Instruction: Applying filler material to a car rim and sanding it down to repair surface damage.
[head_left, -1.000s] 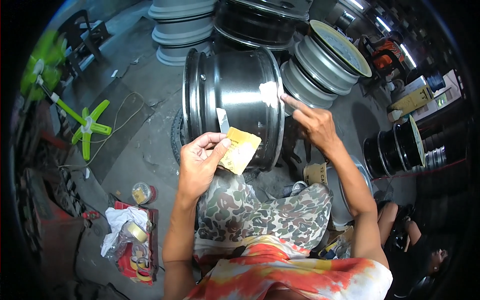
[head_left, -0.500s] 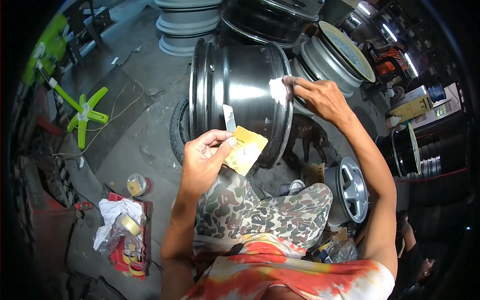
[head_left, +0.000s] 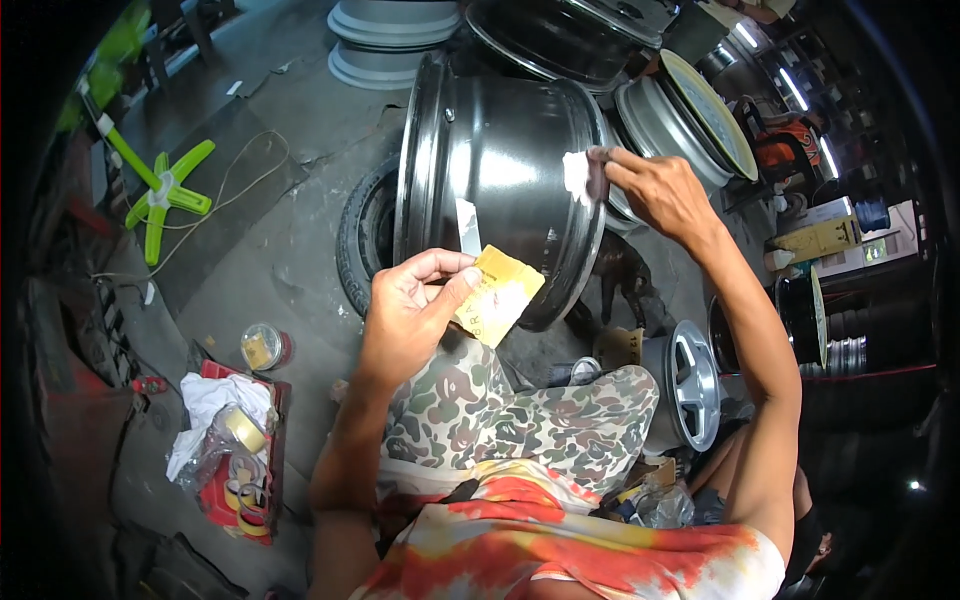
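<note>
My left hand (head_left: pixel 410 315) pinches a torn yellow paper square (head_left: pixel 500 285) with white paste on it, below a glossy black wheel rim (head_left: pixel 500 140). My right hand (head_left: pixel 655 190) is at the rim's right flange, index finger extended onto a white paste patch (head_left: pixel 578 176) and other fingers partly curled; its darkened fingertips show nothing held that I can make out. A pale strip (head_left: pixel 467 225) lies on the barrel farther left. Behind the rim's left side is a tyre (head_left: pixel 355 245).
Stacked rims (head_left: pixel 385 60) stand behind; more lean at right (head_left: pixel 690 115). An alloy wheel (head_left: pixel 700 385) sits beside my leg. A green fan (head_left: pixel 165 195), tin (head_left: pixel 265 348) and red tray (head_left: pixel 225 500) with tapes and rags are left. A seated person (head_left: pixel 820 540) is lower right.
The view has shifted, with the rim appearing higher and farther right. My right fingers rose slightly along the white patch, which looks smeared. My left hand still holds the yellow paper.
</note>
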